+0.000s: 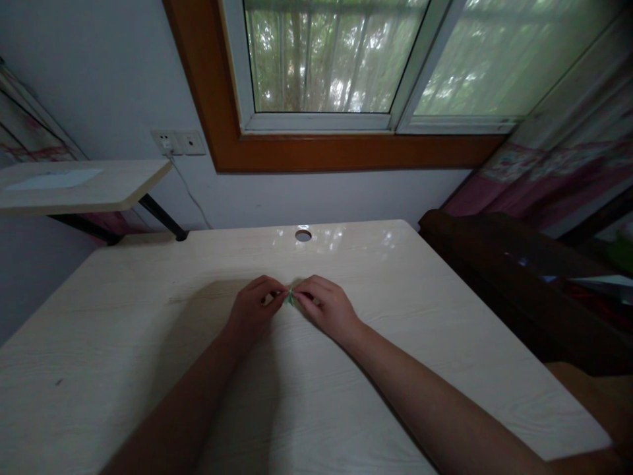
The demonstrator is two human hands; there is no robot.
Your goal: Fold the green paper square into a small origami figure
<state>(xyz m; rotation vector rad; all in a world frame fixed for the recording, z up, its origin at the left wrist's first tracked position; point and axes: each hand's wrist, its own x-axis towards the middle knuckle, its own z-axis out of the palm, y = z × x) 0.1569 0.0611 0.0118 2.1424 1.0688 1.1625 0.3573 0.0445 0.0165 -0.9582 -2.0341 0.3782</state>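
Observation:
Between my two hands, over the middle of the pale wooden desk, is a small green ribbon-like piece. It looks thin and knotted or gathered at its centre, with short ends hanging down; its exact kind is too small to make out. My left hand pinches its left side between thumb and forefinger. From the other side, my right hand pinches it the same way. The fingertips of both hands are close together, and they hide part of the green piece.
A round cable hole is near the desk's back edge. On the left a raised shelf on black legs bears a sheet of paper. A white cord runs down from the wall socket. Dark wooden furniture stands at the right.

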